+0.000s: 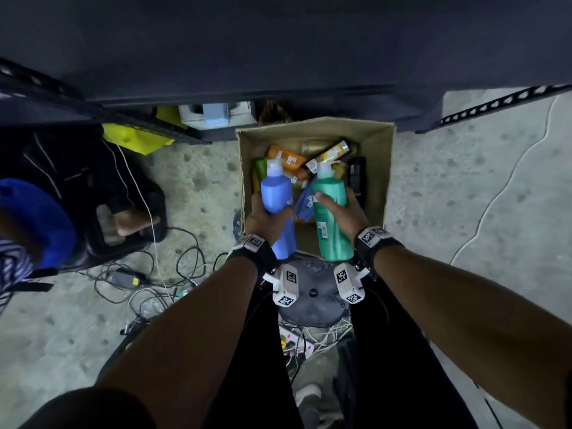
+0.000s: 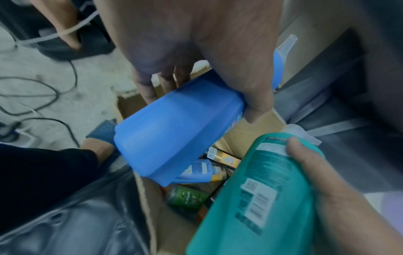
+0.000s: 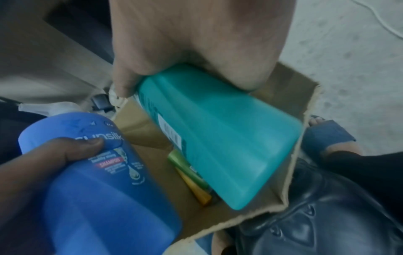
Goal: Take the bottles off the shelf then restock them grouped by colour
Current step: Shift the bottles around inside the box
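My left hand [image 1: 266,213] grips a blue pump bottle [image 1: 277,205] over a cardboard box [image 1: 379,140] on the floor. My right hand [image 1: 339,209] grips a teal pump bottle [image 1: 331,218] beside it. Both bottles point their pumps away from me. The left wrist view shows the blue bottle [image 2: 174,131] in my left hand [image 2: 196,51] and the teal bottle [image 2: 261,198] lower right. In the right wrist view, the teal bottle [image 3: 220,136] sits in my right hand [image 3: 196,43]; the blue bottle [image 3: 104,181] reads "sunsilk". Several orange, green, blue and black bottles [image 1: 288,159] lie inside the box.
A dark metal shelf [image 1: 278,57] spans the top of the head view, above the box. A black stool [image 1: 312,292] stands between my legs. Tangled cables [image 1: 161,274] and a black bag [image 1: 77,187] lie on the concrete floor at left. Another person's foot [image 1: 136,222] rests there.
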`<state>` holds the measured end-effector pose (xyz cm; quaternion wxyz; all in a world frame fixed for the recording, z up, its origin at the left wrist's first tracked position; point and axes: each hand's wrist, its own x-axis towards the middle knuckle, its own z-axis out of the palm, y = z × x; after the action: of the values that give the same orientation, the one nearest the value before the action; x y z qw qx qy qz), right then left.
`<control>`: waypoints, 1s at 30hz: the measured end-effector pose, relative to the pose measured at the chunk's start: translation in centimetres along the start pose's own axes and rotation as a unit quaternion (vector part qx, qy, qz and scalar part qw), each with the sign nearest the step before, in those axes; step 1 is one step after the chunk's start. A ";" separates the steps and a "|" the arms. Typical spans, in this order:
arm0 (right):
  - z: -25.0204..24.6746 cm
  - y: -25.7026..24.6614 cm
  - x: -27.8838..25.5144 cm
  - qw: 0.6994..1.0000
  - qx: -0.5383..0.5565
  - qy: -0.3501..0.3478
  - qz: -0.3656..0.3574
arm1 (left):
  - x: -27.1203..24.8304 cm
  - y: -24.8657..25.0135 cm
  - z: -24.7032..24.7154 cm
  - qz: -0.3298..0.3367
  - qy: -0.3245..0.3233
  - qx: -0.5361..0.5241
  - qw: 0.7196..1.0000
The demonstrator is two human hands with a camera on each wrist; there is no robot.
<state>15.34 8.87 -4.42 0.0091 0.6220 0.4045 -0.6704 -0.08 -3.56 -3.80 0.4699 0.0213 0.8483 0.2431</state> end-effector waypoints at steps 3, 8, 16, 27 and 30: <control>-0.1 -1.0 -2.7 1.000 0.003 0.009 -0.008 | -2.7 0.9 -1.4 0.019 -0.008 0.003 1.000; -0.4 -3.7 -7.1 0.999 0.015 0.026 -0.038 | -7.1 4.1 -3.7 0.051 -0.011 0.009 0.999; -2.2 -9.7 -14.7 0.986 0.016 0.077 -0.144 | -12.5 10.5 -6.3 0.150 -0.048 -0.025 0.987; -6.9 -15.5 -22.9 0.947 0.111 0.151 -0.259 | -20.0 19.8 -8.1 0.307 -0.093 -0.052 0.946; -8.5 -17.8 -24.8 0.927 0.139 0.158 -0.311 | -22.2 22.7 -8.1 0.350 -0.094 -0.039 0.931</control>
<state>18.80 13.35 26.80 -0.3500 0.5578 0.4768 -0.5822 1.40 7.38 27.04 0.4332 0.3213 0.7285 0.4224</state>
